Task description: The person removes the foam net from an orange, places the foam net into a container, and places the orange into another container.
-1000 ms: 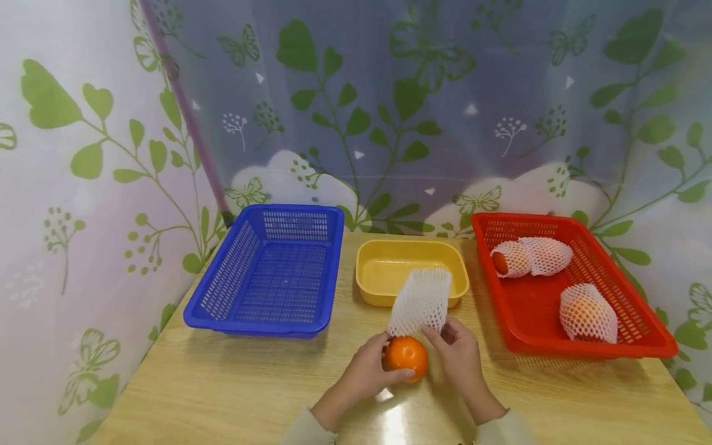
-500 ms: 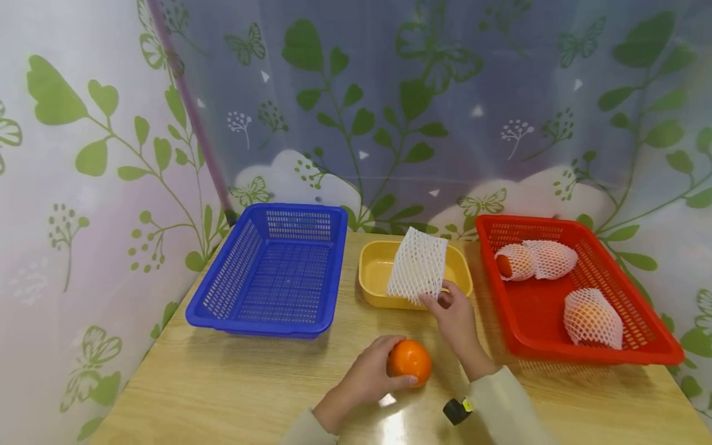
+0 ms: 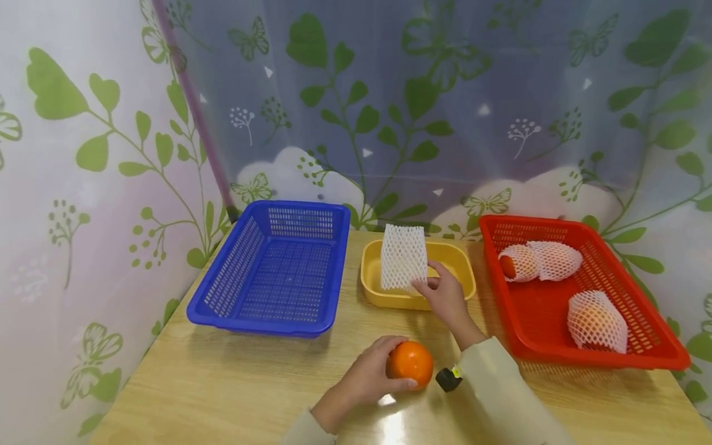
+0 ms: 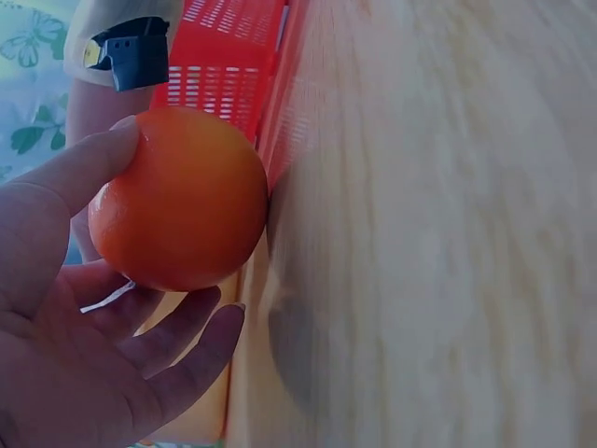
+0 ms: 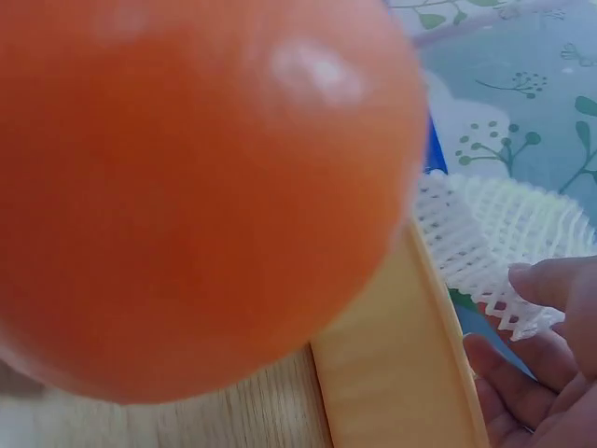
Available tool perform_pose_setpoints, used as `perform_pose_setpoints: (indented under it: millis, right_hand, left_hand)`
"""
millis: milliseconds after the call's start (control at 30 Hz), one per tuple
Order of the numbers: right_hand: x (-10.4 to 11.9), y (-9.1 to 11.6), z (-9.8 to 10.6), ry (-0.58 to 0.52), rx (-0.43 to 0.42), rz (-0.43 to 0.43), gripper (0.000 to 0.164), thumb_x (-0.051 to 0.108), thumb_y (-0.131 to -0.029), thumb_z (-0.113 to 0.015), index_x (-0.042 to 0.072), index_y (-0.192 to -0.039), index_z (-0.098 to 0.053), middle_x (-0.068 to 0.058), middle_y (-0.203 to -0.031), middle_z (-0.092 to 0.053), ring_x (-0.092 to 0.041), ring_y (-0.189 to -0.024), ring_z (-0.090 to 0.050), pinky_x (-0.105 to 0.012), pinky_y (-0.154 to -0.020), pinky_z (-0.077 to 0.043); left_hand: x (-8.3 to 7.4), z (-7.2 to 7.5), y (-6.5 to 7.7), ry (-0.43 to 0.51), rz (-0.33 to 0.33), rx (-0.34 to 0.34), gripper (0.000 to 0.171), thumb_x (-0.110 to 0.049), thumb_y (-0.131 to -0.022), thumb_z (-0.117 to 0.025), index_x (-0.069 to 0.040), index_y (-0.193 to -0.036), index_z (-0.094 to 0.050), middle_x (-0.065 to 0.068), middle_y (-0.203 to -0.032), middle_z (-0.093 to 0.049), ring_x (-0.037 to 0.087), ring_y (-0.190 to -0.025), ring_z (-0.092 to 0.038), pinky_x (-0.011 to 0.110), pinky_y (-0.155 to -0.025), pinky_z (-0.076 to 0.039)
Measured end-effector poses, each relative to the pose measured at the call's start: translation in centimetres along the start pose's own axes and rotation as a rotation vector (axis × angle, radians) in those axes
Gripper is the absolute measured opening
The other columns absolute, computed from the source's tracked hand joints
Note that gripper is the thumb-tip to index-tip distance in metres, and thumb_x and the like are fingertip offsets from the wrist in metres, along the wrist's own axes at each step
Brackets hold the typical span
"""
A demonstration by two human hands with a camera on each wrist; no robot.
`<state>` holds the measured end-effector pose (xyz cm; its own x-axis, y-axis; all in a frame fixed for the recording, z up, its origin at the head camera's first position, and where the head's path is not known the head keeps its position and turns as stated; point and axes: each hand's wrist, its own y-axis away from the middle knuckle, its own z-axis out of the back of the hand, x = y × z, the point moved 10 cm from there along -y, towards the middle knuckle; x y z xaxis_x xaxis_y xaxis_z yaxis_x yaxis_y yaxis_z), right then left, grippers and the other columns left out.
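Observation:
My left hand (image 3: 364, 377) holds an orange (image 3: 411, 366) low over the wooden table, thumb on its near side and fingers at the far side. In the left wrist view the orange (image 4: 182, 201) looks smooth and bare, the thumb pressed to it and several fingers curling beneath. My right hand (image 3: 447, 301) pinches a white foam net sleeve (image 3: 403, 256) by its lower corner above the yellow basin (image 3: 411, 301). In the right wrist view the limp foam net (image 5: 513, 229) hangs from thumb and fingers, while the orange (image 5: 205, 187) fills much of that picture.
A blue slotted basket (image 3: 272, 278) stands at the left. In the red basket (image 3: 589, 356) at the right lie several net-wrapped fruits, one a wrapped fruit (image 3: 597, 319) near the front. A small black camera (image 3: 448, 379) sits on the right sleeve.
My right hand has drawn the foam net away from the orange, forward and then left over the yellow basin. My left hand stays around the orange, almost unmoved.

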<state>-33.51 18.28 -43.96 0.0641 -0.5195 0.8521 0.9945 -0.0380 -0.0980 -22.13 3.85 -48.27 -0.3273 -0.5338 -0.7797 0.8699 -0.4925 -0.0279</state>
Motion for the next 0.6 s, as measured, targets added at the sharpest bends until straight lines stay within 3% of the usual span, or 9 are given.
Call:
perform_pose_setpoints:
  millis: [133,233,333,400,433,500,600]
  right_hand:
    - [0.3,-0.5,-0.5,0.030,0.021,0.015,0.066,0.017,-0.090,-0.071,0.005,-0.146,-0.038,-0.021,-0.102,-0.071,-0.024,-0.079,-0.066,-0.026,-0.059,-0.048]
    - [0.7,-0.7,-1.0,0.064,0.054,0.049,0.070,0.017,-0.091,-0.069,0.007,-0.149,-0.031,-0.018,-0.082,-0.070,-0.016,-0.057,-0.053,-0.024,-0.049,-0.039]
    - [1.1,-1.0,-1.7,0.101,0.100,0.087,0.072,0.017,-0.093,-0.067,0.008,-0.151,-0.027,-0.008,-0.056,-0.055,-0.012,-0.044,-0.034,-0.024,-0.043,-0.031]
    - [1.1,-1.2,-2.2,0.125,0.123,0.095,0.071,0.017,-0.093,-0.066,0.009,-0.151,-0.027,-0.003,-0.050,-0.043,-0.012,-0.042,-0.030,-0.024,-0.042,-0.030]
    - [1.0,-1.4,-2.4,0.142,0.131,0.094,0.069,0.018,-0.094,-0.066,0.010,-0.151,-0.028,-0.002,-0.050,-0.040,-0.012,-0.042,-0.029,-0.024,-0.042,-0.030]
    - [0.9,-1.7,-2.7,0.168,0.146,0.089,0.065,0.018,-0.094,-0.065,0.010,-0.149,-0.032,-0.004,-0.057,-0.052,-0.013,-0.045,-0.038,-0.025,-0.044,-0.035]
    - [0.9,-2.0,-3.2,0.206,0.182,0.085,0.057,0.018,-0.095,-0.064,0.008,-0.146,-0.040,-0.017,-0.087,-0.069,-0.021,-0.065,-0.060,-0.030,-0.056,-0.050]
  left_hand:
    - [-0.1,0.1,0.0,0.011,-0.017,0.004,0.071,-0.041,-0.080,-0.079,-0.010,-0.137,-0.051,0.005,-0.138,-0.052,0.023,-0.119,-0.055,0.042,-0.100,-0.047]
    - [-0.3,0.2,-0.1,0.006,-0.027,0.007,0.071,-0.040,-0.080,-0.079,-0.010,-0.138,-0.051,0.006,-0.138,-0.052,0.023,-0.120,-0.055,0.042,-0.100,-0.046]
    - [-0.2,0.3,0.1,-0.002,-0.021,0.006,0.071,-0.040,-0.081,-0.079,-0.010,-0.138,-0.051,0.007,-0.139,-0.052,0.023,-0.121,-0.054,0.042,-0.101,-0.046]
    - [-0.1,0.3,0.2,-0.012,-0.021,0.007,0.070,-0.040,-0.081,-0.078,-0.009,-0.138,-0.050,0.008,-0.139,-0.051,0.023,-0.122,-0.053,0.042,-0.102,-0.045]
    - [-0.1,0.3,0.2,-0.015,-0.020,0.007,0.070,-0.040,-0.081,-0.078,-0.009,-0.138,-0.050,0.008,-0.139,-0.051,0.023,-0.122,-0.053,0.042,-0.102,-0.045]
    - [0.0,0.3,0.2,-0.012,-0.017,0.008,0.070,-0.040,-0.082,-0.078,-0.008,-0.138,-0.050,0.008,-0.139,-0.051,0.023,-0.123,-0.053,0.042,-0.103,-0.044]
    - [0.1,0.5,0.2,-0.006,-0.002,0.005,0.070,-0.040,-0.082,-0.078,-0.008,-0.138,-0.050,0.008,-0.139,-0.051,0.024,-0.123,-0.052,0.042,-0.103,-0.044]
